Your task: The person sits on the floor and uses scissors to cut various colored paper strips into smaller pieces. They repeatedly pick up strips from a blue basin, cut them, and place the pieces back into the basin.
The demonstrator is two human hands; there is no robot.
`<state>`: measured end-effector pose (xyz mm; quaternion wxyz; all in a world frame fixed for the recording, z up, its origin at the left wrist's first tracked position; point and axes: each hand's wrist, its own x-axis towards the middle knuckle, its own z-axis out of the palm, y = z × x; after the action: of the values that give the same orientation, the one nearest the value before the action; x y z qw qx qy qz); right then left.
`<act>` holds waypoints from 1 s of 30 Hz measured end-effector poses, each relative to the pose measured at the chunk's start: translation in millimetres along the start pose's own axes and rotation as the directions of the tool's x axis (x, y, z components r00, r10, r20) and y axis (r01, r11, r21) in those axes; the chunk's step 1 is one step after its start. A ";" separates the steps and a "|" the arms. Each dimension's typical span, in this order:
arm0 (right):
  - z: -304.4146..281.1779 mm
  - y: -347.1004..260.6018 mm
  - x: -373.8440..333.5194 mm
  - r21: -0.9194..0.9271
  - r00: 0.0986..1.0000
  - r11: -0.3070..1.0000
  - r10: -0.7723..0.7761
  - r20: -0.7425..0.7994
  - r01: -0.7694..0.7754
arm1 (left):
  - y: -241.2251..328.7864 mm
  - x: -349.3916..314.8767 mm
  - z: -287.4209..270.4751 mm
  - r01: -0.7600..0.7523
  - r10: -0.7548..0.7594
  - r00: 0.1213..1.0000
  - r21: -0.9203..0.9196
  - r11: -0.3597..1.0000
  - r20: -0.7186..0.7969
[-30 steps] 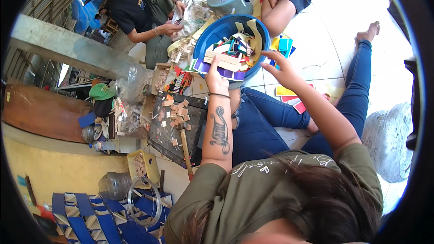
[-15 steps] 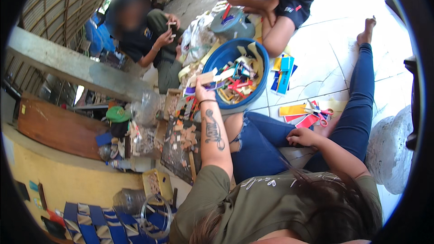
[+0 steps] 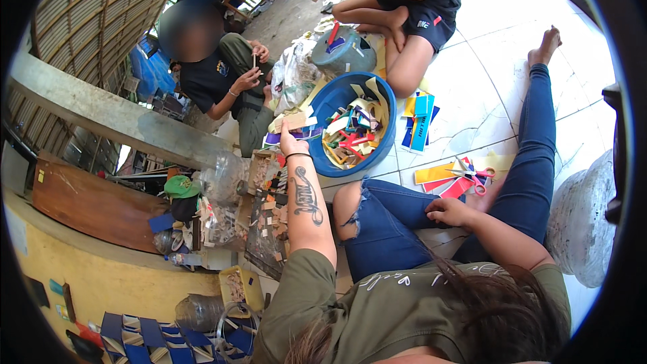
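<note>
My left hand [image 3: 292, 144] reaches forward beside the left rim of a blue basin [image 3: 385, 151], its fingers closed on a flat beige strip [image 3: 290, 123]. Purple strips [image 3: 309, 133] show right beside that hand; whether they are held too, I cannot tell. In the basin lies a heap of coloured and beige strips [image 3: 352, 136]. My right hand [image 3: 451, 212] rests on my leg with its fingers curled in, and nothing shows in it. Beyond it lie pink-handled scissors [image 3: 480, 176] on yellow and red strips [image 3: 435, 173].
Blue and yellow cards [image 3: 420, 121] lie right of the basin. A dark board with small brown pieces [image 3: 272, 219] is beside my left forearm. Two people sit opposite, handling small pieces; a grey upturned tub [image 3: 345, 54] stands between them. A whitish round container [image 3: 583, 219] stands at far right.
My left hand has drawn a little left, away from the basin, with the beige strip. The view has shifted slightly. My right hand stays on my leg.
</note>
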<state>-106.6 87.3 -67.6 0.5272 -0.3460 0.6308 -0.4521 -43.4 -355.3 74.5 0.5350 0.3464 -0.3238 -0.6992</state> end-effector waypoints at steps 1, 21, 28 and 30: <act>0.4 0.0 0.1 0.002 1.000 1.000 0.028 0.001 -0.028 | -0.2 -1.2 0.4 -0.001 0.001 1.000 0.012 1.000 -0.014; -0.7 7.2 3.3 0.066 1.000 0.998 0.018 0.007 -0.018 | -4.0 -7.5 13.3 0.040 -0.040 0.999 0.043 0.998 -0.007; -1.1 4.7 2.3 0.092 1.000 0.996 0.009 0.007 -0.009 | -10.0 -3.3 5.7 0.068 -0.071 0.997 0.088 0.994 0.030; -1.0 4.3 2.4 0.086 1.000 0.996 0.009 0.004 -0.010 | -12.3 -1.9 4.7 0.067 -0.070 0.997 0.104 0.992 0.028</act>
<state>-107.9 86.9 -72.4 0.5447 -0.3208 0.6116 -0.4757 -53.4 -350.3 67.2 0.4868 0.3736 -0.3558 -0.7049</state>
